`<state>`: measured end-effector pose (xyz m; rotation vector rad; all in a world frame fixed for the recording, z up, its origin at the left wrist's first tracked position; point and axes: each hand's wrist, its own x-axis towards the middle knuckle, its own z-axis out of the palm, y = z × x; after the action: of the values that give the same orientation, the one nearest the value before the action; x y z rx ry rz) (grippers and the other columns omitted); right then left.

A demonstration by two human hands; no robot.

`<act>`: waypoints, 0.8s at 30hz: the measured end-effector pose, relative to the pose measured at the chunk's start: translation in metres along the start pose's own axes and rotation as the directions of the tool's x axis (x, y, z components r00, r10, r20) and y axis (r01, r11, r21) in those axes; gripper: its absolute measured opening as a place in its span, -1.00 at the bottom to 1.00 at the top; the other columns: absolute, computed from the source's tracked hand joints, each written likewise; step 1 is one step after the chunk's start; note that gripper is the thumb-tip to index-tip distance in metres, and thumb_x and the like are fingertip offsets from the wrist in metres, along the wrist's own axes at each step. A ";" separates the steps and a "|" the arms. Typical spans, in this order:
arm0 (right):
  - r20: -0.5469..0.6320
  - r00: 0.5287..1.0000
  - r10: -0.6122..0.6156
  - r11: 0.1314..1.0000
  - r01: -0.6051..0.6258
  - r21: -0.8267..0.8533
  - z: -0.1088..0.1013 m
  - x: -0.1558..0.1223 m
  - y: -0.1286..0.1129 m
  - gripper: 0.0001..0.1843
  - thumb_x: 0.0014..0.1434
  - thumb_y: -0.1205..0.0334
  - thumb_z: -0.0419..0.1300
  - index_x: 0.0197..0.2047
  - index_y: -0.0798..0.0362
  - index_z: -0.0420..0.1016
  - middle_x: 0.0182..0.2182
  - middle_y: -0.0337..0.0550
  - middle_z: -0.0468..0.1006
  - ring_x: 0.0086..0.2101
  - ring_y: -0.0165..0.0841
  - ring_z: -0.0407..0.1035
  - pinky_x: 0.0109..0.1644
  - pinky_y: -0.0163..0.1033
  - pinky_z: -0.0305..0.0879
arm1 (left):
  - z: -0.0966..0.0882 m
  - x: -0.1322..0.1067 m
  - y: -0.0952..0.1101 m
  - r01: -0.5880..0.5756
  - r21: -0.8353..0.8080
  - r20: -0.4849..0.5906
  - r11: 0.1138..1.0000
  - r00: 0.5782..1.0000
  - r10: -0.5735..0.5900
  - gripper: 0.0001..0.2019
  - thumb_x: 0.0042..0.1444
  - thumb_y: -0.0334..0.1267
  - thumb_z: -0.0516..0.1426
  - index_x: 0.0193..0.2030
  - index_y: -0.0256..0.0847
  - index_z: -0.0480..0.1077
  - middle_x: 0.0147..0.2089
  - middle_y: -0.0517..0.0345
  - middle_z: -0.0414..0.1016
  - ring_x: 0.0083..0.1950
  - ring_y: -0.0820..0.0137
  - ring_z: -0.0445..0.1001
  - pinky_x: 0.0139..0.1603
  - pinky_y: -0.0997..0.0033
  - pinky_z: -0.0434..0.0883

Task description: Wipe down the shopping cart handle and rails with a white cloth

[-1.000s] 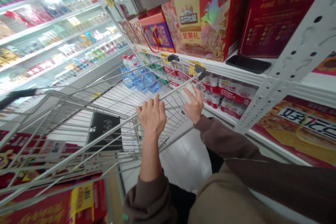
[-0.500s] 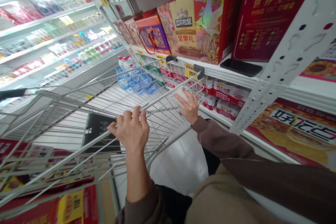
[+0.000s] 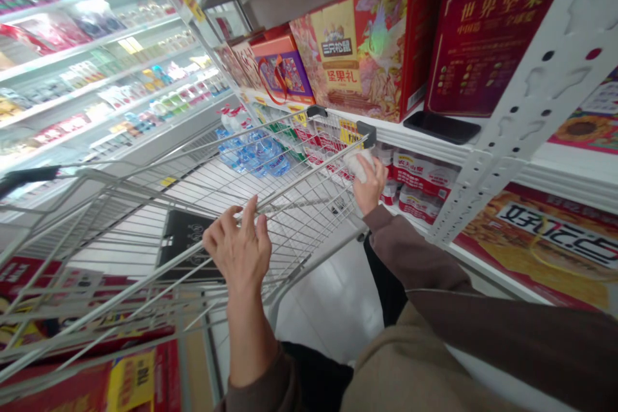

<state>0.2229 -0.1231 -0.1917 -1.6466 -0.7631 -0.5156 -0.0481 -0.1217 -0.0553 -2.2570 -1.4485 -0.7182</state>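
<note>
My left hand (image 3: 236, 248) rests at the top rail of a wire shopping cart (image 3: 290, 206), its fingers spread and nothing in them. My right hand (image 3: 370, 187) is at the cart's far corner, beside the shelf. It grips a small white wrapped packet (image 3: 360, 165), held above the rail. Part of the packet is hidden by my fingers. Brown sleeves cover both forearms.
Red nut gift boxes (image 3: 362, 51) stand on a white shelf (image 3: 415, 135), with red-and-white packs (image 3: 425, 183) below. Bottled water (image 3: 253, 151) shows beyond the cart's far end. A perforated white upright (image 3: 526, 103) stands at right, and a glass-fronted drinks fridge (image 3: 96, 71) lines the left.
My left hand has slid left along the rail and its fingers have opened. My right hand has moved up and right with the packet, closer to the shelf.
</note>
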 end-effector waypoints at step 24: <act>-0.016 0.996 0.088 0.995 -0.088 0.036 0.019 -0.028 0.017 -0.38 0.09 0.45 0.09 0.18 -0.06 0.61 0.15 0.06 0.42 0.15 -0.13 0.36 0.32 0.15 0.34 | 0.059 -0.046 0.061 0.176 -0.230 0.139 0.957 0.979 -0.146 -0.46 0.44 -0.12 0.01 0.52 0.01 0.21 0.67 -0.16 -0.29 0.66 -0.25 -0.48 0.48 -0.64 -0.18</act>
<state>0.2146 -0.1115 -0.2273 -1.6329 -0.6804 -0.4508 0.0050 -0.1477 -0.1317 -2.4194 -1.7008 -0.8631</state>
